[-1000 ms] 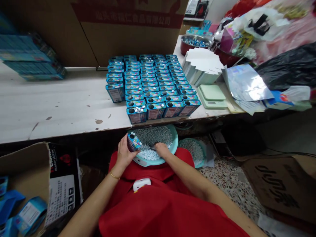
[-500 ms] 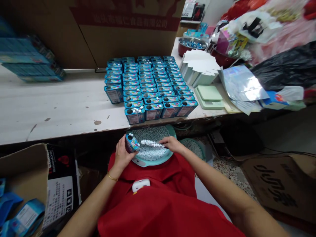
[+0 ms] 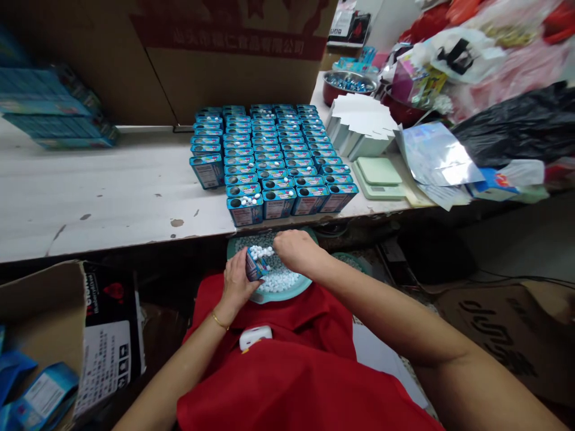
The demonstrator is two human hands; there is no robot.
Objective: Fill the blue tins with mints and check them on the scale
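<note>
My left hand (image 3: pixel 237 280) is wrapped around a small blue tin (image 3: pixel 257 266), tilted over a turquoise basin (image 3: pixel 284 296). White round candies (image 3: pixel 260 252) are heaped across the tin's top and hide its opening. My right hand (image 3: pixel 296 249) is closed in a fist just right of the tin, around the handle end of a narrow scoop. Candies cover the scoop's front, and the fist hides the rest. More white candies (image 3: pixel 279 280) fill the basin, which rests at my lap below the table edge.
Rows of blue tins (image 3: pixel 274 161) stand on the white table (image 3: pixel 135 191), some with candies on top. To their right are white cards (image 3: pixel 362 117), a pale green scale (image 3: pixel 380 178) and a metal bowl (image 3: pixel 349 84). An open carton (image 3: pixel 110 335) stands at lower left.
My right hand has risen and turned over, bringing the candy-laden scoop from the basin to the tin's top. My left hand has moved the tin slightly right and tilted it.
</note>
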